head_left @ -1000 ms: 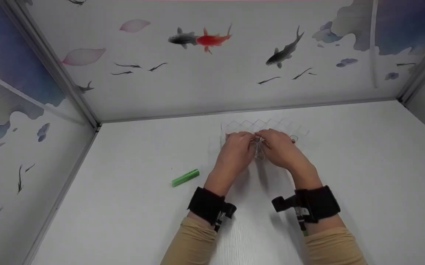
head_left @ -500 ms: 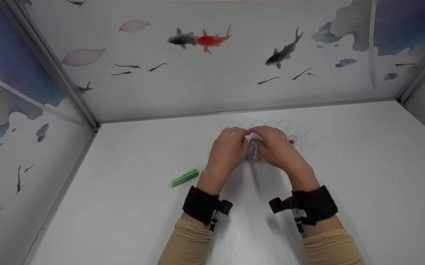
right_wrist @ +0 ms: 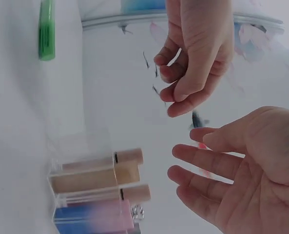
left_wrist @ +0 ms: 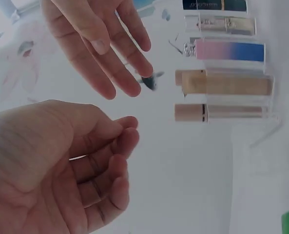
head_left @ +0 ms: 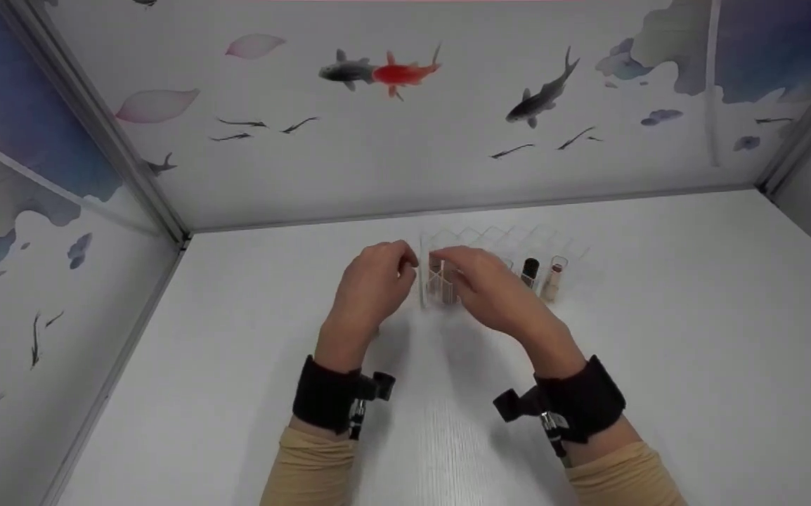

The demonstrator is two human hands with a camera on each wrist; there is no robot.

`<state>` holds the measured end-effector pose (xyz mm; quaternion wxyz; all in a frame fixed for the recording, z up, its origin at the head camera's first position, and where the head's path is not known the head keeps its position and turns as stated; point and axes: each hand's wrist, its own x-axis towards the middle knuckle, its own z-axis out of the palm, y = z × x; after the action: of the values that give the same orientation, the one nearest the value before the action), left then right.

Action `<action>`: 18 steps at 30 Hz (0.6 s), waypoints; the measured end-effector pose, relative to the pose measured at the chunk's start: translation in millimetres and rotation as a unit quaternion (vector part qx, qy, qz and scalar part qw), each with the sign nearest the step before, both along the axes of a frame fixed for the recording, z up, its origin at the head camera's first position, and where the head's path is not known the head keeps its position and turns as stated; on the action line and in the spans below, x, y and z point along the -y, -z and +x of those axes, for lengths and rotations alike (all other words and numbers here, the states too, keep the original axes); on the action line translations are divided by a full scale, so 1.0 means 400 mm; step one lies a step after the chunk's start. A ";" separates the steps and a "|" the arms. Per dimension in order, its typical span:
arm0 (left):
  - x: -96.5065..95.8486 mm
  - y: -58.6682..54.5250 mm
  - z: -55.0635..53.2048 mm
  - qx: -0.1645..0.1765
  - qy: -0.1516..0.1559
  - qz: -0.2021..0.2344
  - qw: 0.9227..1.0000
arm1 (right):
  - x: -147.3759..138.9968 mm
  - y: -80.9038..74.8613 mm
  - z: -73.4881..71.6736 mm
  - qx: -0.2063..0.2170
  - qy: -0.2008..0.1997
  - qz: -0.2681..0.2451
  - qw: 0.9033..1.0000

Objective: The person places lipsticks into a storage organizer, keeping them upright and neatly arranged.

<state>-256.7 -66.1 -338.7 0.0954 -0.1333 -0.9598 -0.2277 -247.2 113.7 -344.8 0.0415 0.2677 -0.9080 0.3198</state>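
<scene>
A clear rack (head_left: 422,281) with a zigzag back edge stands on the table and holds several lip cosmetics. At its left end is a beige-capped lip gloss tube (left_wrist: 190,112) beside a wider beige tube (left_wrist: 227,83). A pink-and-blue tube (left_wrist: 232,50) follows; farther right are a black-topped tube (head_left: 530,270) and a clear-capped lipstick (head_left: 554,280). My left hand (head_left: 375,284) is in the air just left of the rack, fingers loosely bent, holding nothing. Above the rack's left part, my right hand (head_left: 486,288) has its fingers extended and holds nothing.
A green tube (right_wrist: 47,31) lies on the white table (head_left: 187,393), left of the rack; the left arm mostly covers it in the head view. A printed wall panel (head_left: 377,161) with fish closes off the back, and another panel (head_left: 26,281) stands at the left.
Both hands were together over the rack with a shiny clear object between them. Now they are apart and empty; the left has gone left, and the right has shifted left too, uncovering tubes.
</scene>
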 end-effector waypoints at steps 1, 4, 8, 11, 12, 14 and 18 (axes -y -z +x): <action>0.017 -0.002 0.003 0.018 -0.006 -0.006 1.000 | 0.013 0.000 0.005 0.001 -0.012 0.000 1.000; 0.066 -0.008 0.013 0.070 -0.020 -0.020 0.997 | 0.047 0.007 0.018 -0.003 -0.036 0.019 0.999; 0.119 -0.012 0.027 0.131 -0.031 -0.034 0.990 | 0.084 0.031 0.027 0.000 -0.066 0.049 0.997; 0.144 -0.011 0.027 0.166 -0.039 -0.048 0.984 | 0.104 0.053 0.028 0.004 -0.081 0.061 0.995; 0.150 -0.010 0.025 0.177 -0.043 -0.054 0.982 | 0.111 0.061 0.027 0.005 -0.086 0.064 0.994; 0.159 -0.006 0.021 0.193 -0.055 -0.070 0.977 | 0.125 0.077 0.025 0.007 -0.096 0.070 0.993; 0.172 0.009 0.012 0.223 -0.083 -0.104 0.966 | 0.158 0.110 0.023 0.020 -0.115 0.087 0.989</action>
<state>-252.0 -134.9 -342.1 -0.1166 -0.0083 -0.9830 -0.1417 -238.1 50.7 -388.6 -0.0368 0.3668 -0.8960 0.2475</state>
